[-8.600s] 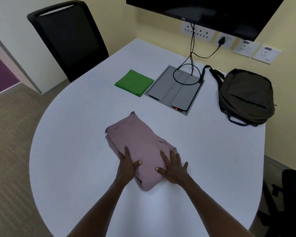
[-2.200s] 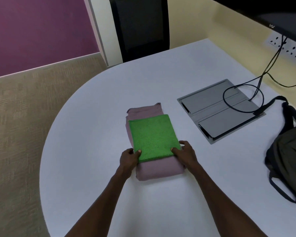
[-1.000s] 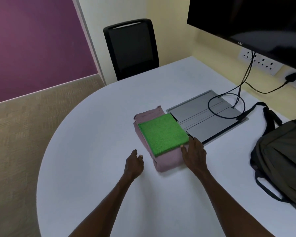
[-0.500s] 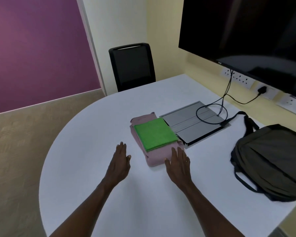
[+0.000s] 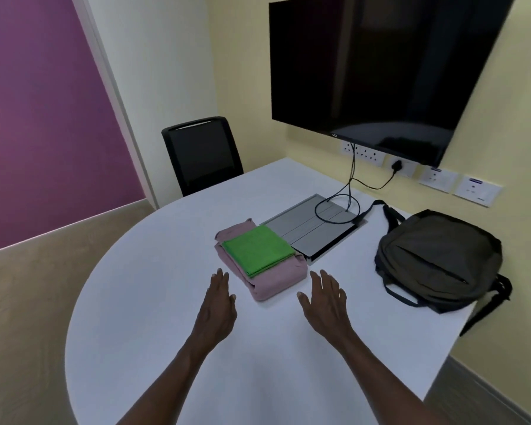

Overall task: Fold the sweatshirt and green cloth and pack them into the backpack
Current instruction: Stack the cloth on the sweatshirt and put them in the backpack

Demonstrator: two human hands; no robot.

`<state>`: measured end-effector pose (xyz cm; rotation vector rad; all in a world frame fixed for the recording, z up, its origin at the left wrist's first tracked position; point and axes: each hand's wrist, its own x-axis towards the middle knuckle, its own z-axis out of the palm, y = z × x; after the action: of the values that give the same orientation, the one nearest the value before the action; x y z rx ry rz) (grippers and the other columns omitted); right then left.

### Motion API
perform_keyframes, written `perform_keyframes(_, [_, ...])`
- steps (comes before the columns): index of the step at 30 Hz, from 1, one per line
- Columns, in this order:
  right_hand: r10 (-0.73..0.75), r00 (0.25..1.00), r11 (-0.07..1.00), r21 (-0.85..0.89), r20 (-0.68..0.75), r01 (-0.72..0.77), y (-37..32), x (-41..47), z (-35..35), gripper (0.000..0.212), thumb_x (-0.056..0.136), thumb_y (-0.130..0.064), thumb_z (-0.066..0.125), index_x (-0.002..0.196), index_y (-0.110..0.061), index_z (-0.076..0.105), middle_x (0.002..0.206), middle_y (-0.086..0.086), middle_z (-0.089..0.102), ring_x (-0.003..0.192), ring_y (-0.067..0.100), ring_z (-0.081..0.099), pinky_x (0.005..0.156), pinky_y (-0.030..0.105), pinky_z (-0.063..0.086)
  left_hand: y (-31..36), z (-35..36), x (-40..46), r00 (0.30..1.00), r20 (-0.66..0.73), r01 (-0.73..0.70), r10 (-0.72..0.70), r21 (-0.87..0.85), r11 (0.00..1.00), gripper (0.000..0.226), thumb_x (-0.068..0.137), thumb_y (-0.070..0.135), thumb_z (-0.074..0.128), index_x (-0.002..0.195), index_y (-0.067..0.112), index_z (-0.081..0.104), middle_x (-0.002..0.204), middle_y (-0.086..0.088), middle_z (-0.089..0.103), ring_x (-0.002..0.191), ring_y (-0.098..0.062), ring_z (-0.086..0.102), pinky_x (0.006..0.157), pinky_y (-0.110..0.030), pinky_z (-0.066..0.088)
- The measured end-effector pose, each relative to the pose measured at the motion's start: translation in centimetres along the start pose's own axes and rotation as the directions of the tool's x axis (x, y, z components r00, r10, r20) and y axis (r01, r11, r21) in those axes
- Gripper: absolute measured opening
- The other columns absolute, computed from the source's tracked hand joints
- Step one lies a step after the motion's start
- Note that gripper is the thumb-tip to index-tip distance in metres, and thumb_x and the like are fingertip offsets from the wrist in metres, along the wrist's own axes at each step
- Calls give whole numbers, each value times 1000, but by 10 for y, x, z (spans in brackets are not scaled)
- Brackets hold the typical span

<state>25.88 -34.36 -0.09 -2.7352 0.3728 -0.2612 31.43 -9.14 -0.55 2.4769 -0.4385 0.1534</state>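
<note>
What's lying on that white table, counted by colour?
Pink: 1, the folded sweatshirt
Green: 1, the green cloth lying on the sweatshirt
Dark olive: 1, the backpack
Grey: 1, the cable panel set in the table
Total: 4

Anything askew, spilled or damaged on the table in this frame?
Nothing spilled or damaged. The green cloth lies folded on the folded sweatshirt, and one sweatshirt corner overlaps the grey floor-box lid. The backpack sits at the table edge, a strap hanging off. It looks closed.
</note>
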Motion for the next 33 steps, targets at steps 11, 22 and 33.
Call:
perform_keyframes(11, [92,993,995,-21,-76,-93,40,-45,-44,60,100,-42,50,150,-13,35,156,16,31,144,32,27,113,55,25,64,-1,-5,990,27,-137,140,-80,987,57,101,4,44,152,-5,21,161,-21,19,150,-32,19,122,-34,16])
perform_keyframes(22, [183,971,983,26,-155,-181,107,-58,-86,53,97,-40,56,142,-13,45,144,12,43,135,31,35,107,56,32,138,30,-1,984,78,-150,159,-118,982,56,100,4,45,150,-7,23,158,-25,26,147,-35,25,120,-37,19])
perform_keyframes(33, [231,960,972,1,-159,-234,204,-59,-117,44,95,-36,60,131,-12,50,133,13,49,120,34,45,97,57,41,219,92,1,977,151,-133,153,-133,982,55,101,5,46,151,-5,25,156,-24,30,143,-37,33,117,-42,29])
